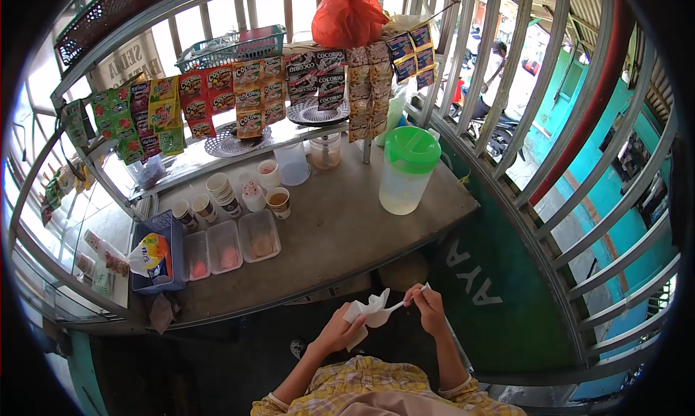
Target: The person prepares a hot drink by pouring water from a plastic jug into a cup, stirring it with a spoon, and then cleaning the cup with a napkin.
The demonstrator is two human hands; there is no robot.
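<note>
Fingers [418, 297] of right hand [428, 309] pinched shut on the handle end of white spoon [394, 309], at 6 o'clock in view, low before the body, with no gap showing between finger and thumb. Left hand [339, 334], at 9 o'clock from the right, closed round a crumpled white tissue [358, 315]. Spoon bowl in or against its folds; cannot tell whether wrapped or merely touching.

To wipe well, by judgement: keep the pinch far out on the handle, hold the spoon steady, and turn the tissue round the bowl rather than dragging the spoon through it. Press lightly, for fear of flexing or snapping thin plastic. Fold to a fresh part of tissue for the back of the bowl.

Around: grey counter [347, 228] at 12 o'clock from the hands, well apart. On it, green-lidded jug [409, 171] at 1 o'clock, three clear tubs [228, 248] at 10 o'clock, small cups [277, 201] just beyond them, blue crate [170, 231] at the far 10 o'clock end. Hanging sachet strips [246, 98] and red bag [349, 17] higher up, at 12. Slanted metal bars [579, 221] at 3 o'clock; another person [496, 69] outside them, at 1 o'clock. Nothing between hands and spoon; only the counter edge ahead and the bars to mind if elbows swing wide.
</note>
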